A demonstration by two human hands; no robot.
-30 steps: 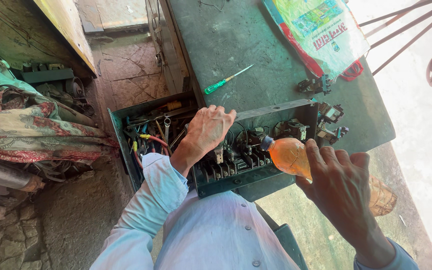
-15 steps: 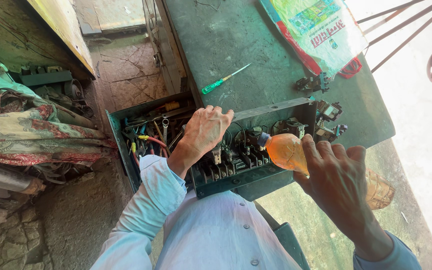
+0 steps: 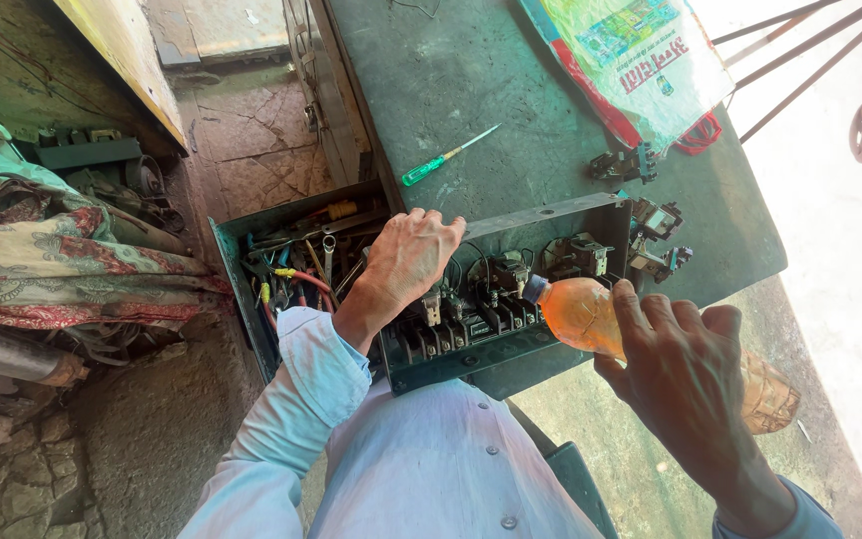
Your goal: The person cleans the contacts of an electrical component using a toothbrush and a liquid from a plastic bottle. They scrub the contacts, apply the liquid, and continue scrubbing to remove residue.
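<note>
My left hand (image 3: 413, 255) rests on the upper edge of the open green electrical box (image 3: 511, 299), steadying it, while my right hand (image 3: 685, 374) wraps closed around an orange plastic bottle (image 3: 576, 311), neck tilted toward the components inside. A green-handled screwdriver (image 3: 446, 157) lies apart on the green table (image 3: 471, 80); an open tool drawer (image 3: 291, 255) crowds the box's left.

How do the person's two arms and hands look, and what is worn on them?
Both hands are bare: no gloves, rings or watch can be seen. The left hand comes out of a pale blue long sleeve, pushed up above the wrist. At the right hand, only a small edge of the same pale blue cuff shows.
</note>
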